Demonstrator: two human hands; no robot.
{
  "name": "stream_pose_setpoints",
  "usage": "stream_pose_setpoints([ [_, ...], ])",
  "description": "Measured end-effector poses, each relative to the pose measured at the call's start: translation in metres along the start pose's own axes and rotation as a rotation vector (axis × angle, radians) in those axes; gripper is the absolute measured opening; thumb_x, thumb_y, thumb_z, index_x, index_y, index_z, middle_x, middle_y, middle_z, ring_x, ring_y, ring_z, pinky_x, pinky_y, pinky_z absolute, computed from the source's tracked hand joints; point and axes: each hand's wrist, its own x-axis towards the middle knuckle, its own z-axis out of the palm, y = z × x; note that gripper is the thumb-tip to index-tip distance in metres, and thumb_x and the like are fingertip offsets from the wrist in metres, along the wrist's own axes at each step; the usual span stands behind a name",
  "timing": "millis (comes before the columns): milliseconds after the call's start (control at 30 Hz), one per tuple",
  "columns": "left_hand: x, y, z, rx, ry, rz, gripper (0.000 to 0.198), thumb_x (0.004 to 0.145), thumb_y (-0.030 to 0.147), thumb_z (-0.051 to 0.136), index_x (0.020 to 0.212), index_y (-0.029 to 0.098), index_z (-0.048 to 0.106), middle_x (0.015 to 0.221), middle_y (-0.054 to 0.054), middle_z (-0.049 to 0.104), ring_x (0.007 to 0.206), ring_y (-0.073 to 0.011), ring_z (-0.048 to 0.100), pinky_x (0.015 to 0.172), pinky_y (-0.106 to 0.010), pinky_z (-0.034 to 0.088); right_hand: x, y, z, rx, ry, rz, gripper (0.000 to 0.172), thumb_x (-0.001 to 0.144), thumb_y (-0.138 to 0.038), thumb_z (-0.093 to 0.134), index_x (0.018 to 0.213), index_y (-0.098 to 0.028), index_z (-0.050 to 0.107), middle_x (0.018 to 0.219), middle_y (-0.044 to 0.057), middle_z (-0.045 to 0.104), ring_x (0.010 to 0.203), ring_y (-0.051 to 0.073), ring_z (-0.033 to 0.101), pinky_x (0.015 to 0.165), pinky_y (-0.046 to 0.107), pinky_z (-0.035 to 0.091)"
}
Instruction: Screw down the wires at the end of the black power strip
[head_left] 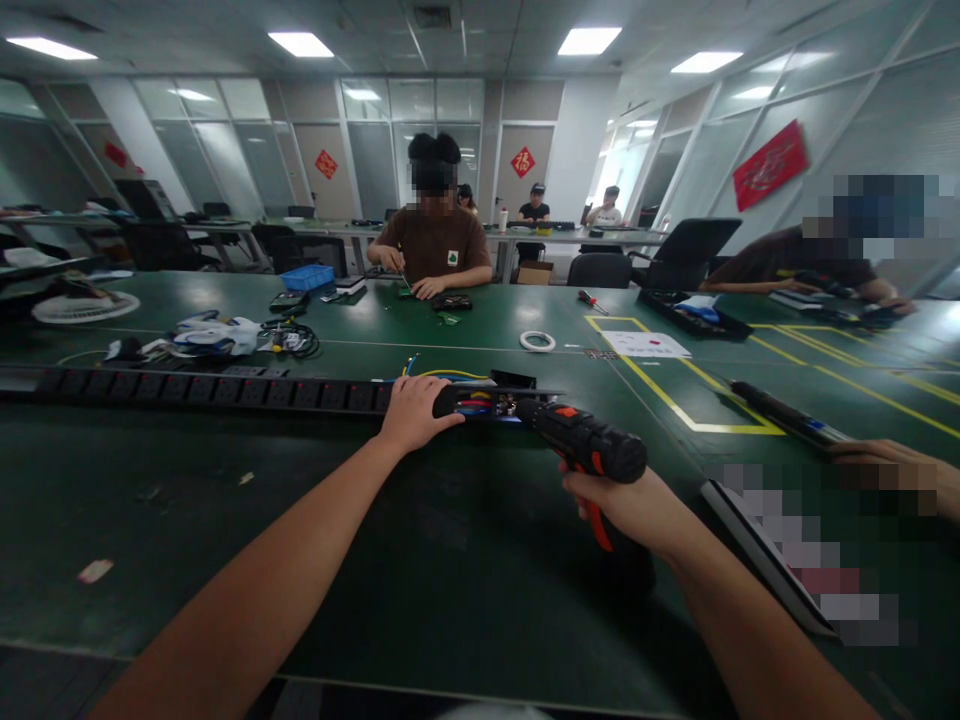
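Observation:
A long black power strip [255, 390] with a row of sockets lies across the green table. Its right end is uncovered, with coloured wires [480, 400] showing inside. My left hand [415, 415] is wrapped over the strip beside this opening, with the thumb at the near side. In my right hand [619, 500] is a black and orange cordless drill [589, 440], held by its handle. The drill's nose points left, right at the strip's open end; its tip and what it touches are hard to make out.
At the right edge another person's hand [892, 470] holds a black pen-shaped tool [787, 415] above a book-like object [772, 560]. Beyond the strip lie a white tape roll [538, 342], bundled cables [296, 338] and a blue basket [307, 278]. A co-worker [435, 240] sits opposite.

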Motion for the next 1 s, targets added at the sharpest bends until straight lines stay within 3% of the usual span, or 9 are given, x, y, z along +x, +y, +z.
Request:
stream_pose_setpoints([
  [600, -0.0010, -0.0004, 0.0014, 0.007, 0.018, 0.008, 0.062, 0.100, 0.067, 0.074, 0.145, 0.025, 0.070, 0.148, -0.013, 0.072, 0.140, -0.0391, 0.061, 0.126, -0.058, 0.036, 0.0020, 0.0037, -0.0006, 0.016, -0.006, 0.007, 0.018, 0.075, -0.028, 0.072, 0.092, -0.022, 0.069, 0.063, -0.002, 0.065, 0.063, 0.021, 0.068, 0.065, 0.034, 0.058],
  [833, -0.0008, -0.0017, 0.0026, 0.003, 0.022, 0.015, 0.063, 0.099, 0.068, 0.074, 0.144, 0.024, 0.070, 0.148, -0.013, 0.072, 0.140, -0.0388, 0.062, 0.126, -0.058, 0.036, 0.0017, 0.0004, 0.0010, 0.024, 0.013, 0.022, 0.030, 0.074, -0.025, 0.071, 0.103, -0.022, 0.070, 0.061, -0.004, 0.064, 0.060, 0.021, 0.067, 0.060, 0.031, 0.055],
  [1000, -0.0004, -0.0027, 0.0032, 0.015, 0.024, 0.016, 0.063, 0.099, 0.070, 0.073, 0.144, 0.025, 0.070, 0.147, -0.012, 0.073, 0.139, -0.0388, 0.062, 0.124, -0.057, 0.037, 0.0027, 0.0002, 0.0014, 0.023, 0.009, 0.024, 0.023, 0.074, -0.026, 0.072, 0.097, -0.022, 0.071, 0.061, -0.003, 0.065, 0.061, 0.020, 0.067, 0.062, 0.031, 0.055],
])
